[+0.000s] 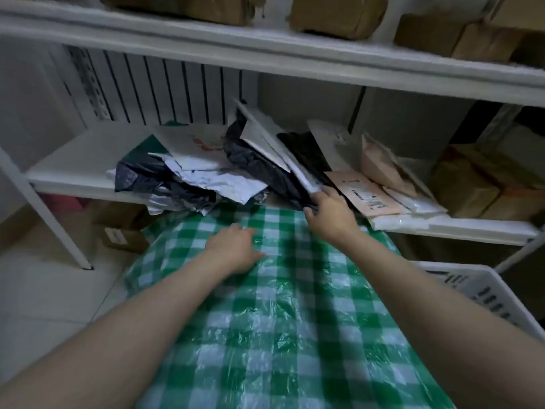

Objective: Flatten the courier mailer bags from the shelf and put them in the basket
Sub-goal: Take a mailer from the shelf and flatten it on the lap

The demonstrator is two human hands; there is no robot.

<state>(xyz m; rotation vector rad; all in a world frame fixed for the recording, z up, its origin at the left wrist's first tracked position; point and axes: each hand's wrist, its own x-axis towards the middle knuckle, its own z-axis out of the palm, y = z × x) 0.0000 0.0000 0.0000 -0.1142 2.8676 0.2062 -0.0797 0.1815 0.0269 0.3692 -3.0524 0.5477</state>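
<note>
- Far left, the white shelf (73, 169) has a bare board; cardboard boxes (118, 228) sit on the floor beneath it.
- A heap of crumpled mailer bags (188, 178), dark and white, lies on the shelf's near edge, and some hang over it.
- The left hand (233, 249) rests palm down on the green checked cloth (280, 335), fingers loosely spread and holding nothing.
- A white mailer (265, 134) leans tilted on the shelf, over a black bag (253, 163).
- The right hand (327, 214) reaches to the shelf edge, fingers curled round the white mailer's near corner. I cannot tell whether the black bag is caught in the grip too.
- Just right of that hand, a pink mailer (362, 196) lies flat on the shelf beside some clear packets.
- Brown parcels (466, 187) are stacked at the shelf's far right.
- The white basket (460, 268) stands near right, beside the cloth; its inside is mostly out of view.
</note>
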